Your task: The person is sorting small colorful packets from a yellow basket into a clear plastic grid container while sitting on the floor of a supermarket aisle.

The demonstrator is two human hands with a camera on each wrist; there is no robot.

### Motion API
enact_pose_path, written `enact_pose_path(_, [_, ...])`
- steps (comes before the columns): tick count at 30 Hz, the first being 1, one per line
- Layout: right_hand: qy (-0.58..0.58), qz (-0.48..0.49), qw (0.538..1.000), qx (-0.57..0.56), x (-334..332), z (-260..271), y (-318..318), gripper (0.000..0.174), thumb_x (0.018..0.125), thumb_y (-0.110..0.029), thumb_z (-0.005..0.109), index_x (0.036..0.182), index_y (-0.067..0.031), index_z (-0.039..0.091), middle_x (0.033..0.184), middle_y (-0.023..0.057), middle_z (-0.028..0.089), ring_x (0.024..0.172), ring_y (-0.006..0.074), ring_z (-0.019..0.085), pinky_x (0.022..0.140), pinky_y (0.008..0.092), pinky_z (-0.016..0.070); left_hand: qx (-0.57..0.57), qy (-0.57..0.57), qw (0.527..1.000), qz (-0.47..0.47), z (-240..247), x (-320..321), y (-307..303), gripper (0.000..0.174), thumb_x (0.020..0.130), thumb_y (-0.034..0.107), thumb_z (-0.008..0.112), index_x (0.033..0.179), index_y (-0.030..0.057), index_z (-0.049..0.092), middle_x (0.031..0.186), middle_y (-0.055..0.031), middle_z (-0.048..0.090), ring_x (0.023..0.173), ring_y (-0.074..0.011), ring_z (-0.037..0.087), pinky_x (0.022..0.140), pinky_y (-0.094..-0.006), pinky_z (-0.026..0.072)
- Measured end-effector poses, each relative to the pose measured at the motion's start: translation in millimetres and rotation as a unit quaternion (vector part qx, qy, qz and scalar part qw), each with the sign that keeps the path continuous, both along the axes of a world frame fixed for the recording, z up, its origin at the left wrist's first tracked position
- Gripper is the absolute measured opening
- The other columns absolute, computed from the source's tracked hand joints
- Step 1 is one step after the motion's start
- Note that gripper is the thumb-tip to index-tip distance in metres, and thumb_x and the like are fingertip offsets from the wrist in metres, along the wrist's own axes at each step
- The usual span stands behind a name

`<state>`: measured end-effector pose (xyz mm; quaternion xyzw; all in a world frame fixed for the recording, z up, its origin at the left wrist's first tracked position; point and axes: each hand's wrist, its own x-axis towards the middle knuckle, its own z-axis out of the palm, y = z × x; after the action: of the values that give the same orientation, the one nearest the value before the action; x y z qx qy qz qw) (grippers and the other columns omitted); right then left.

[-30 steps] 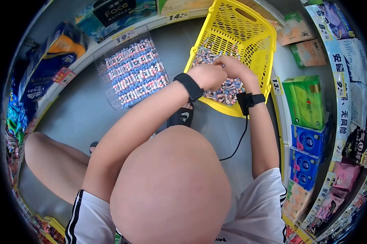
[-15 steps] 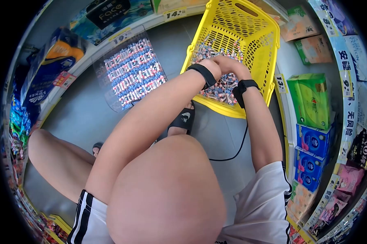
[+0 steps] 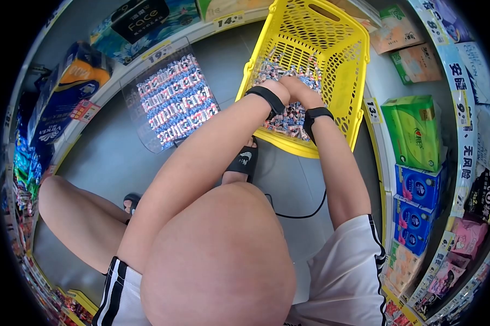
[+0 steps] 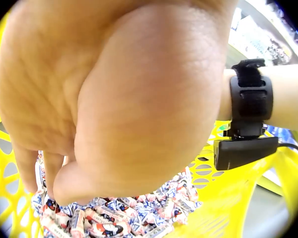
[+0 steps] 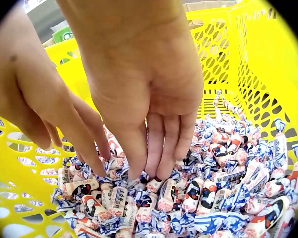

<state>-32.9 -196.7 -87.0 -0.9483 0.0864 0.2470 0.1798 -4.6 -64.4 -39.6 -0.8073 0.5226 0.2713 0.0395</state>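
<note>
A yellow plastic basket [image 3: 359, 60] stands on the floor, holding a heap of white, blue and red wrapped candies [image 3: 288, 117]. Both hands reach into it side by side. My right hand [image 5: 154, 99] points its straight fingers down, and the fingertips touch the candies [image 5: 228, 193]. My left hand [image 5: 49, 109] hangs just to its left, its fingers [image 4: 35, 168] also pointing down over the candies [image 4: 129, 218]. In the head view the left hand [image 3: 280, 88] and right hand [image 3: 299, 89] nearly touch. I see no candy pinched in either hand.
A clear tray of candies in neat rows [image 3: 174, 98] lies on the grey floor left of the basket. Shelves of tissue packs run along the right [image 3: 413, 136] and left [image 3: 71, 76]. A black cable [image 3: 305, 209] trails from the right wrist. My bent knee [image 3: 218, 255] fills the foreground.
Both hands have moved forward and down from above the near side of the heap, and their fingers now reach down to the candies. The basket and the tray stay put.
</note>
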Motion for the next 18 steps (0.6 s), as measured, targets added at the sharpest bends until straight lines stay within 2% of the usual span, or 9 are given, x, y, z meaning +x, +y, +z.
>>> enact_pose_path(1, [0.0, 0.0, 1.0, -0.001, 3, -14, -7, 0.031, 0.068, -0.007, 0.087, 0.098, -0.0033, 0.079, 0.101, 0.0177, 0.078, 0.095, 0.0317, 0.075, 0.082, 0.0421, 0.0591, -0.026, -0.009, 0.999, 0.018, -4, 0, 2, 0.02, 0.08, 0.018, 0.07, 0.092, 0.0064, 0.08, 0.092, -0.0179, 0.077, 0.091, -0.0349, 0.075, 0.082, -0.0451, 0.0601])
enact_pose_path(2, [-0.004, 0.039, 0.999, 0.007, 8, -33, -15, 0.027, 0.069, -0.007, 0.086, 0.095, -0.0019, 0.078, 0.098, 0.0179, 0.078, 0.091, 0.0316, 0.075, 0.08, 0.0416, 0.0594, -0.051, -0.017, 0.998, 0.035, -8, -1, 2, 0.019, 0.081, 0.018, 0.069, 0.093, 0.0065, 0.08, 0.093, -0.0176, 0.077, 0.091, -0.0343, 0.075, 0.083, -0.0444, 0.0599])
enact_pose_path(3, [-0.008, 0.079, 0.997, 0.014, 9, -35, -16, 0.024, 0.07, -0.008, 0.085, 0.092, -0.0004, 0.078, 0.095, 0.018, 0.078, 0.087, 0.0316, 0.076, 0.078, 0.0411, 0.0597, -0.052, -0.017, 0.998, 0.034, -7, 0, 2, 0.019, 0.081, 0.018, 0.069, 0.093, 0.0065, 0.08, 0.093, -0.0176, 0.077, 0.091, -0.0343, 0.075, 0.083, -0.0444, 0.0599])
enact_pose_path(5, [-0.01, 0.078, 0.996, 0.031, 7, -38, -22, 0.022, 0.072, -0.008, 0.084, 0.092, -0.0001, 0.078, 0.091, 0.0175, 0.078, 0.083, 0.0302, 0.076, 0.077, 0.0402, 0.0598, -0.025, -0.021, 0.999, 0.022, -5, 1, 2, 0.019, 0.084, 0.018, 0.067, 0.093, 0.0063, 0.08, 0.095, -0.0172, 0.077, 0.093, -0.034, 0.075, 0.084, -0.0435, 0.0597])
enact_pose_path(9, [-0.007, 0.07, 0.996, 0.051, 4, -16, -19, 0.015, 0.077, -0.007, 0.079, 0.091, 0.0001, 0.079, 0.084, 0.016, 0.078, 0.078, 0.0258, 0.077, 0.074, 0.0379, 0.06, -0.016, -0.005, 0.999, 0.03, 3, 0, 2, 0.02, 0.085, 0.018, 0.067, 0.093, 0.006, 0.08, 0.096, -0.0178, 0.077, 0.094, -0.0344, 0.075, 0.084, -0.0435, 0.0595])
enact_pose_path(15, [-0.025, 0.051, 0.997, 0.052, 2, -7, -13, 0.01, 0.077, -0.004, 0.077, 0.085, 0.0011, 0.079, 0.082, 0.0162, 0.078, 0.076, 0.0234, 0.077, 0.073, 0.0373, 0.0601, -0.005, -0.007, 1.0, 0.03, 6, 0, 1, 0.02, 0.081, 0.015, 0.068, 0.095, 0.0063, 0.08, 0.1, -0.0188, 0.077, 0.097, -0.0351, 0.074, 0.087, -0.0431, 0.059])
enact_pose_path(17, [-0.032, 0.068, 0.996, 0.05, 2, -6, -15, 0.009, 0.077, -0.003, 0.076, 0.084, 0.0008, 0.08, 0.081, 0.0162, 0.078, 0.074, 0.023, 0.077, 0.072, 0.0365, 0.0602, -0.023, 0.036, 0.995, 0.095, 9, 2, 3, 0.021, 0.078, 0.012, 0.068, 0.095, 0.0059, 0.08, 0.101, -0.0203, 0.076, 0.098, -0.0361, 0.074, 0.087, -0.0436, 0.0589])
enact_pose_path(18, [-0.04, 0.087, 0.994, 0.047, 1, -1, -15, 0.008, 0.078, -0.001, 0.074, 0.083, 0.0006, 0.08, 0.08, 0.0163, 0.077, 0.072, 0.0227, 0.076, 0.071, 0.0357, 0.0602, -0.023, 0.035, 0.995, 0.095, 10, 2, 3, 0.021, 0.078, 0.012, 0.068, 0.095, 0.0059, 0.08, 0.101, -0.0203, 0.076, 0.098, -0.0361, 0.074, 0.087, -0.0436, 0.0589])
